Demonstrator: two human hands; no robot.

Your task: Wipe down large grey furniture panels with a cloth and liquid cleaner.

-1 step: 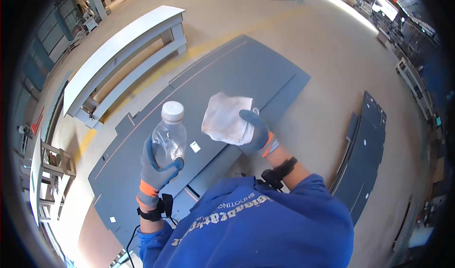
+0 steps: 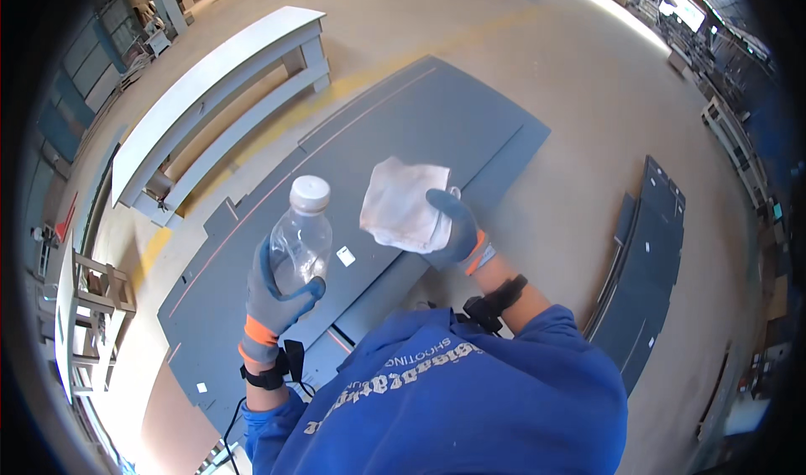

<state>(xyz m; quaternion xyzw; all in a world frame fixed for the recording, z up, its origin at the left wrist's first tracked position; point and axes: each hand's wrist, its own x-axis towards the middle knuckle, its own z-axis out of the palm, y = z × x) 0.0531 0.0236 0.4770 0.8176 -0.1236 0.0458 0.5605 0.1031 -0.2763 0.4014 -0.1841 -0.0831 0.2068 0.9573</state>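
My left hand (image 2: 281,294), in a grey glove with an orange cuff, is wrapped round a clear plastic bottle (image 2: 303,238) with a white cap. The bottle stands nearly upright in my grasp, and its lower end is partly hidden by my fingers. To its right, my right hand (image 2: 457,231), gloved the same way, grips a folded whitish cloth (image 2: 403,202) by its right edge. The thumb lies on top of the cloth; the other fingers are hidden beneath. Both hands are over large dark grey panels (image 2: 403,118), with the bottle and cloth apart from each other.
A long white-topped bench (image 2: 227,59) stands at the far left. More dark panels (image 2: 642,261) are stacked at the right. A small white label (image 2: 345,256) lies on the panels between my hands. A wooden frame (image 2: 96,307) stands at the left edge, and a black cable (image 2: 231,433) hangs beside my left arm.
Very little differs. The bottle and the cloth have shifted slightly upward and to the right in view, still held in the same hands.
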